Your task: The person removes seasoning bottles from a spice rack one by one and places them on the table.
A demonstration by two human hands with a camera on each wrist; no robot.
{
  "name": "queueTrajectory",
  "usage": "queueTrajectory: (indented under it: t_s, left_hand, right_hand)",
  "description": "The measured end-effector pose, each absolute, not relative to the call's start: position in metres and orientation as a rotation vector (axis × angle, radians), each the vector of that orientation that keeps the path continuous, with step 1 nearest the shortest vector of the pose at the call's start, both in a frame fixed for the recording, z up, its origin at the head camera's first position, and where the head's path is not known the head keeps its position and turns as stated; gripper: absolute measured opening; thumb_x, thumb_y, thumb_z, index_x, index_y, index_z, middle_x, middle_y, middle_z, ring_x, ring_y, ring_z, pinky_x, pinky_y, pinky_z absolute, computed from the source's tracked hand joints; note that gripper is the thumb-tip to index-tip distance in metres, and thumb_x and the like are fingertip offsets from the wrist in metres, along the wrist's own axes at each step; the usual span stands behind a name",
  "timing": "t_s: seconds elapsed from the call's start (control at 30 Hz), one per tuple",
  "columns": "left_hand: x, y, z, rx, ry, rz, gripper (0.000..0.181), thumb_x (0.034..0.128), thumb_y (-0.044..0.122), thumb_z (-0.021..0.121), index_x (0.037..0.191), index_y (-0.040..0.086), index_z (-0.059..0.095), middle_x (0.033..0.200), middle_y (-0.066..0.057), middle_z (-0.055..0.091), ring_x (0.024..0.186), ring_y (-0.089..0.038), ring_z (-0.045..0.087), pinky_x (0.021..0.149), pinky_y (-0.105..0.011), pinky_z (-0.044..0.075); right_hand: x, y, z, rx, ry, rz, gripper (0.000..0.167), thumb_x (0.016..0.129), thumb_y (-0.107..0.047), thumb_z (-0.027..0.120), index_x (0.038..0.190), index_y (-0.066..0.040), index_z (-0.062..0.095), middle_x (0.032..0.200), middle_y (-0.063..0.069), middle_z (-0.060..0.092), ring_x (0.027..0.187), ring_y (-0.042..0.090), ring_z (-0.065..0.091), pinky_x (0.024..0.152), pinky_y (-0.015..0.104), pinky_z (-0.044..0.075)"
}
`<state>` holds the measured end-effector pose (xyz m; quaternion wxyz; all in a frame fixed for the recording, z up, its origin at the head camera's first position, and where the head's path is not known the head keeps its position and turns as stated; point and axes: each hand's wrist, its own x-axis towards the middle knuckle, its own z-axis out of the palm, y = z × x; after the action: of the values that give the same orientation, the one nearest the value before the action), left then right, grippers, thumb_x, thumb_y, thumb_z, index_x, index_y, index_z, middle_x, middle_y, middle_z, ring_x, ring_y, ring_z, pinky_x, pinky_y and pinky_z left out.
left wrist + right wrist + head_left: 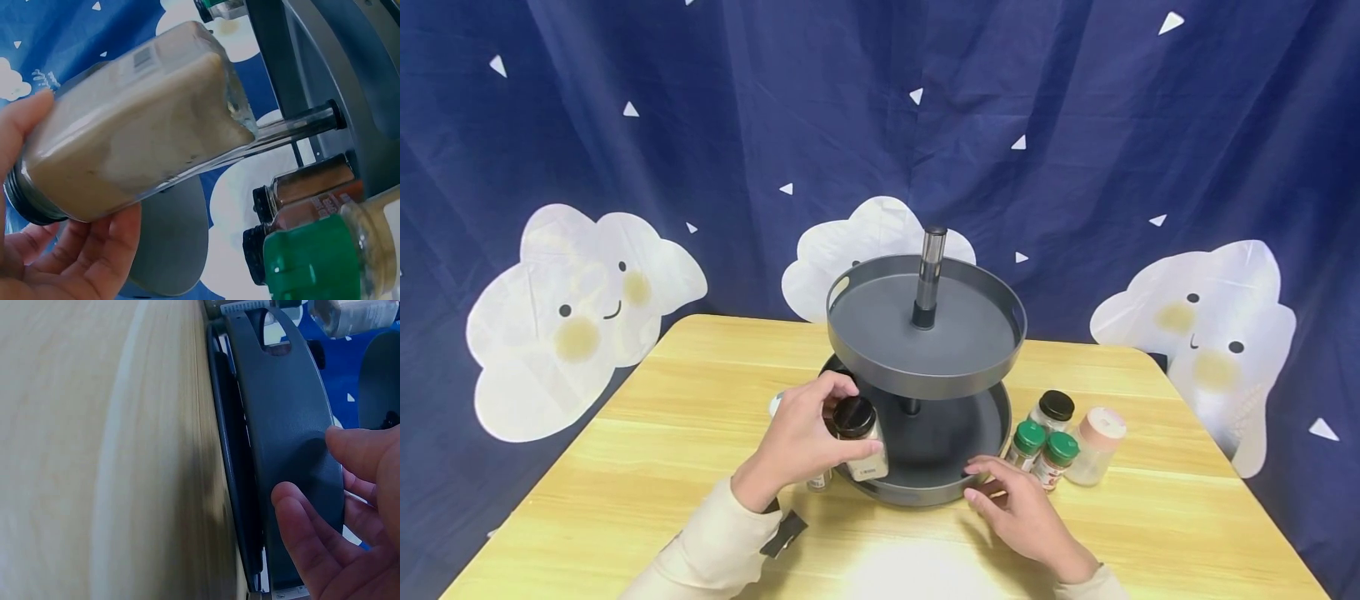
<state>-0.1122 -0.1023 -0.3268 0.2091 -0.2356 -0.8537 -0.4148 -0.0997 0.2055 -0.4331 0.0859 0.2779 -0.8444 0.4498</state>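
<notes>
My left hand (801,437) grips a clear, squarish spice jar (868,460) near its black lid. Pale beige powder fills most of this spice jar (144,131) in the left wrist view. It is held over the left front rim of the lower tray (917,493) of a dark grey two-tier turntable. At the front right of that tray, my right hand (1018,510) holds the rim between thumb and fingers. In the right wrist view the thumb lies against the outer wall (287,425), while some fingertips are hidden behind it. The upper tray (925,382) overhangs part of the lower one.
Right of the turntable stand two green-lidded jars (1060,450), a black-lidded jar (1057,407) and a pink-lidded container (1101,437). A small jar (818,482) shows partly behind my left hand. A metal post (931,271) rises through the upper tray. A blue curtain hangs behind the table.
</notes>
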Motion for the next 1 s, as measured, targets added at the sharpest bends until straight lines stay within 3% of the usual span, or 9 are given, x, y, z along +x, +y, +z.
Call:
queueTrajectory:
  t_s: [0.33, 1.0]
  left_hand:
    - [-0.112, -0.114, -0.321, -0.735, -2.277, -1.192, 0.052, 0.0572, 0.024, 0.093, 0.092, 0.015, 0.055, 0.084, 0.008, 0.058, 0.073, -0.01, 0.057, 0.063, -0.026, 0.053]
    - [-0.113, -0.132, -0.297, -0.616, -2.203, -1.261, 0.05, 0.0593, 0.011, 0.092, 0.095, 0.006, 0.056, 0.087, 0.001, 0.06, 0.078, -0.014, 0.058, 0.061, -0.029, 0.058]
  right_hand:
    - [-0.099, 0.206, -0.435, 0.828, -2.507, 1.346, 0.02, 0.089, -0.008, 0.07, 0.108, -0.002, 0.066, 0.116, 0.017, 0.064, 0.079, 0.011, 0.068, 0.062, 0.022, 0.057]
    - [-0.099, 0.205, -0.432, 0.826, -2.506, 1.342, 0.02, 0.089, -0.008, 0.07, 0.107, -0.002, 0.066, 0.115, 0.017, 0.064, 0.079, 0.012, 0.069, 0.062, 0.023, 0.058]
